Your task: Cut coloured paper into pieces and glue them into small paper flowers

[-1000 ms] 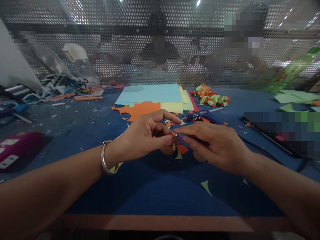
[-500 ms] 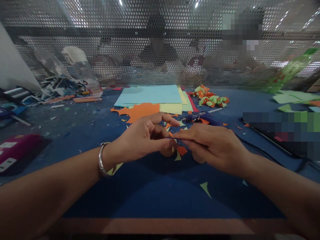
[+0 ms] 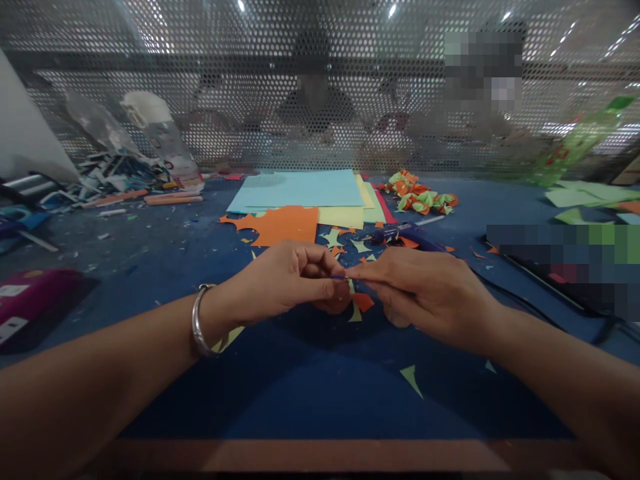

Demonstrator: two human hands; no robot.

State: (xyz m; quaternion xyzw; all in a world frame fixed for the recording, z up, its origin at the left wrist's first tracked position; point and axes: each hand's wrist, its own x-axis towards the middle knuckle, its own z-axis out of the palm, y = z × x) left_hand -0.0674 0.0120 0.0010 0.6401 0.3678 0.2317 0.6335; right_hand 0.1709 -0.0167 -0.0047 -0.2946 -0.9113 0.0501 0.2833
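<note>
My left hand [image 3: 283, 283], with a silver bangle on its wrist, and my right hand [image 3: 417, 290] meet fingertip to fingertip above the blue tabletop [image 3: 310, 380]. Both hands are pinched shut on a small thin blue piece [image 3: 339, 276] held between them; I cannot make out what it is. Orange and pale green paper scraps [image 3: 361, 303] lie on the table just under the fingers. A cut orange sheet [image 3: 280, 223] lies right behind my left hand.
Stacked light blue, yellow and pink paper sheets [image 3: 305, 190] lie behind. A heap of orange-green paper pieces [image 3: 423, 197] is at back right, a blue tool [image 3: 400, 233] near it. A magenta box [image 3: 35, 300] is at left. Perforated metal screen [image 3: 320, 87] with people behind.
My left index finger, stretched out earlier, has curled down into a pinch beside the thumb. Both hands stay at the same place on the table.
</note>
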